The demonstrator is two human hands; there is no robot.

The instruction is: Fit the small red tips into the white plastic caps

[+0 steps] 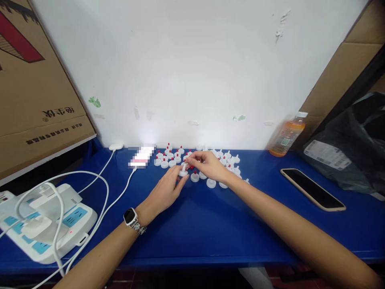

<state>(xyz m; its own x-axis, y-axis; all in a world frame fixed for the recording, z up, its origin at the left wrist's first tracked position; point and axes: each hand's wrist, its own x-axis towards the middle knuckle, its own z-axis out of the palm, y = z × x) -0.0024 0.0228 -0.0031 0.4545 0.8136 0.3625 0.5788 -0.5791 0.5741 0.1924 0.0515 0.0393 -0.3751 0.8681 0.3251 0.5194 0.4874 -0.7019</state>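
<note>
My left hand (pixel 168 185) pinches a white nozzle cap (pixel 183 172) by its round base between thumb and fingers, spout upward. My right hand (pixel 207 163) is closed at the top of that spout, its fingertips around a small red tip cap (pixel 185 161) that is mostly hidden. Left of and behind my hands stand several white nozzle caps with red tips (pixel 164 163). One more red-tipped nozzle cap (pixel 195 177) sits just in front of my right fingers. Around and behind my right hand lie several nozzle caps with bare white spouts (pixel 211 183), partly covered by the hand and wrist.
On the blue table (pixel 192 228) a power strip (pixel 45 228) with white cables is at left. A blurred lit phone (pixel 142 156) lies by the white wall. At right are an orange drink bottle (pixel 288 134), a dark phone (pixel 313 189) and a dark plastic bag (pixel 351 140).
</note>
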